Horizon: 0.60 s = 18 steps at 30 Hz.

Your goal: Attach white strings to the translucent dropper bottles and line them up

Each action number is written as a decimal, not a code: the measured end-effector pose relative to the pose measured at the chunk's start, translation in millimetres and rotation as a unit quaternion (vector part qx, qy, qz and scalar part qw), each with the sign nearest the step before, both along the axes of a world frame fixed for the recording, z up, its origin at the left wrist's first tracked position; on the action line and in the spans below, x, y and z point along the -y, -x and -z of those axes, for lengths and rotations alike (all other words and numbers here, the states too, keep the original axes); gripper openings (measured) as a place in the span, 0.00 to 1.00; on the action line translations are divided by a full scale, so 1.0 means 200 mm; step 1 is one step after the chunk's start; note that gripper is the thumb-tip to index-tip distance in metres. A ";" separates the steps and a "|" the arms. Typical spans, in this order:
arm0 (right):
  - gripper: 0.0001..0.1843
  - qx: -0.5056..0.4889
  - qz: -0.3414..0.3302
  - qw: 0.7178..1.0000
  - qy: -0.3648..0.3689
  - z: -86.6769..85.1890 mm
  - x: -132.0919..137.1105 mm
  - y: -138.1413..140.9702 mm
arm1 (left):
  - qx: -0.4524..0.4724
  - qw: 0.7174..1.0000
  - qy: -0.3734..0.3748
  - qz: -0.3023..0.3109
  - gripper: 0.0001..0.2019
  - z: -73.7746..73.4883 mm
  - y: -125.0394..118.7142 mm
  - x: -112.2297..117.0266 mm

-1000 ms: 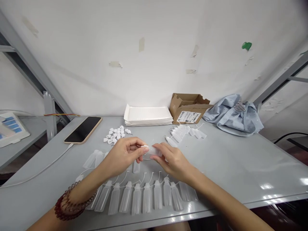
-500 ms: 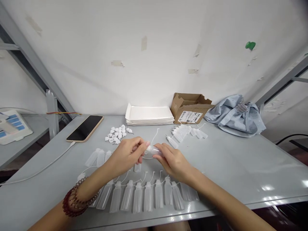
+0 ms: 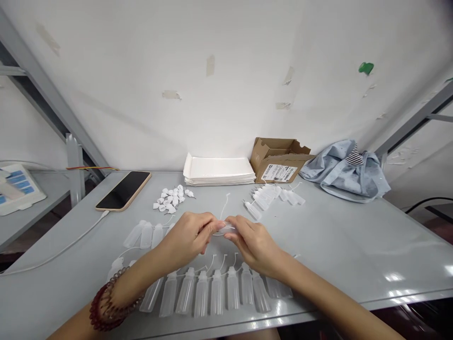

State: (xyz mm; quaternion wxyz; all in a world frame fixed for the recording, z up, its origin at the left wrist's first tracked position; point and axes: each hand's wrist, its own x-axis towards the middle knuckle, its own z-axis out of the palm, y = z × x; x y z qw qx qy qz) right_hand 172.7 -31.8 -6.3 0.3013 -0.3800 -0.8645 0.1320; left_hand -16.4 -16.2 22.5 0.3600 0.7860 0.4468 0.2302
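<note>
Between my two hands, above the grey table, is a small translucent plastic squeeze bottle (image 3: 227,228) lying sideways, a thin white strap rising from it. My right hand (image 3: 249,238) is closed round its body. My left hand (image 3: 198,232) is closed with thumb and fingers at its neck end; the fingers hide what is there. Below my hands stands or lies a row of similar bottles (image 3: 217,295) with thin straps. More bottles (image 3: 146,235) lie beside my left forearm. A pile of white needle-tipped caps (image 3: 171,198) lies beyond my left hand.
Bottles fitted with caps (image 3: 264,196) lie in front of an open cardboard box (image 3: 279,163). A stack of white envelopes (image 3: 219,172) rests by the wall. A phone (image 3: 123,190) with a charging cable (image 3: 71,250) lies left, a blue cloth (image 3: 348,172) right.
My left hand has moved slightly down and right, closer to my right hand, covering more of the bottle's neck end. The bottle stays between both hands.
</note>
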 end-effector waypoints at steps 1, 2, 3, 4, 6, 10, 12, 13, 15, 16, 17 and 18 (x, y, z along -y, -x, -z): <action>0.16 -0.028 -0.008 0.998 0.051 -0.02 0.00 0.00 | -0.012 0.999 -0.029 0.006 0.21 0.00 0.00 0.00; 0.16 -0.056 -0.016 0.993 0.107 -0.04 0.00 -0.01 | -0.021 0.998 -0.063 0.013 0.20 0.01 0.00 0.00; 0.15 -0.082 -0.023 0.982 0.166 -0.06 0.00 -0.02 | -0.028 0.995 -0.098 0.024 0.20 0.01 0.00 -0.01; 0.16 -0.105 -0.031 0.968 0.227 -0.08 -0.01 -0.03 | -0.032 0.990 -0.133 0.035 0.19 0.02 0.01 -0.01; 0.17 -0.154 -0.056 0.923 0.348 -0.09 -0.03 -0.04 | -0.039 0.978 -0.195 0.057 0.17 0.03 0.01 -0.01; 0.18 -0.247 -0.138 0.802 0.526 -0.09 -0.06 -0.08 | -0.046 0.958 -0.266 0.091 0.17 0.06 0.02 0.00; 0.18 -0.259 -0.163 0.755 0.581 -0.08 -0.07 -0.09 | -0.053 0.954 -0.275 0.104 0.17 0.05 0.02 0.01; 0.18 -0.255 -0.166 0.740 0.600 -0.09 -0.07 -0.09 | -0.054 0.954 -0.275 0.107 0.16 0.04 0.02 0.01; 0.20 -0.235 -0.154 0.744 0.607 -0.09 -0.07 -0.09 | -0.048 0.956 -0.272 0.096 0.13 0.02 0.04 0.00; 0.20 -0.219 -0.135 0.770 0.584 -0.10 -0.08 -0.09 | -0.048 0.959 -0.267 0.075 0.12 0.00 0.06 -0.02; 0.21 -0.198 -0.104 0.813 0.538 -0.11 -0.08 -0.10 | -0.055 0.963 -0.259 0.045 0.11 -0.02 0.08 -0.04; 0.21 -0.171 -0.061 0.863 0.471 -0.11 -0.09 -0.11 | -0.073 0.967 -0.245 0.000 0.12 -0.03 0.11 -0.06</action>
